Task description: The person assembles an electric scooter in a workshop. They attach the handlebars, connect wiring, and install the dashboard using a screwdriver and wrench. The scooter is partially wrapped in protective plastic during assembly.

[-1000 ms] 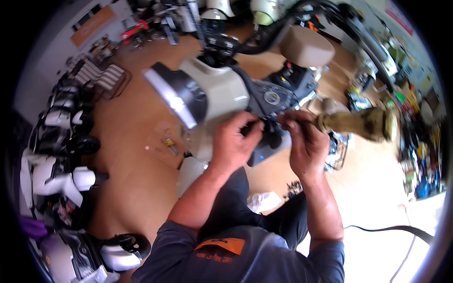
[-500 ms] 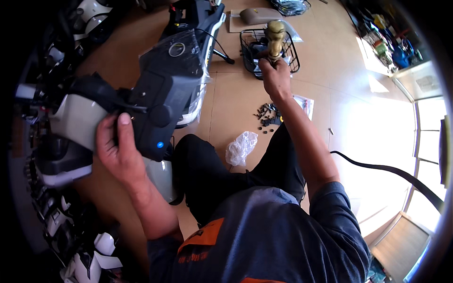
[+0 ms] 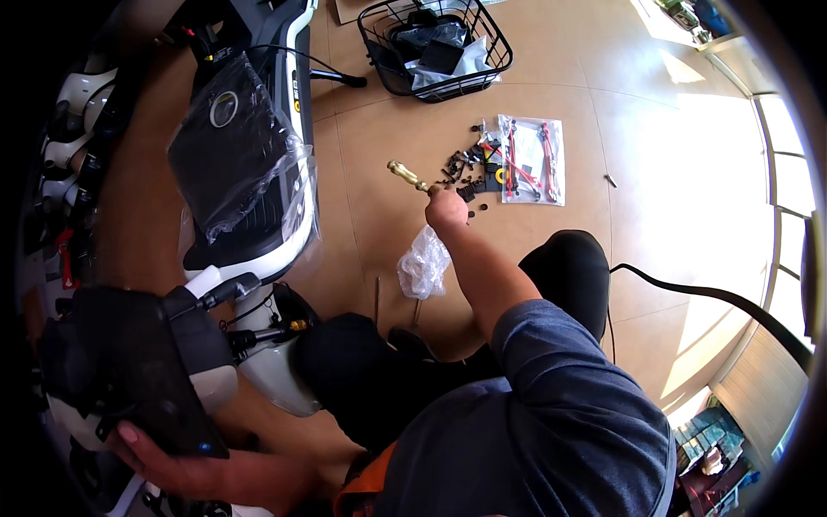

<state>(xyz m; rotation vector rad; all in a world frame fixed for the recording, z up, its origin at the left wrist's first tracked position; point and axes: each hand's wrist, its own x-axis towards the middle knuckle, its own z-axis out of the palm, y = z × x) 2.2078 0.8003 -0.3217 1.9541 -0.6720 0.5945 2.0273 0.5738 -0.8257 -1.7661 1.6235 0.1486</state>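
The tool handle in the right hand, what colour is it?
Brassy gold handle, held in the right hand; head view.

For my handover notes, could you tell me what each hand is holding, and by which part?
The right hand grips a brass-handled tool at its near end. The left hand holds a black panel by its lower edge.

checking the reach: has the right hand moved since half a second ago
Yes. The right hand with the brass-handled tool has come back from the wire basket toward the small black parts.
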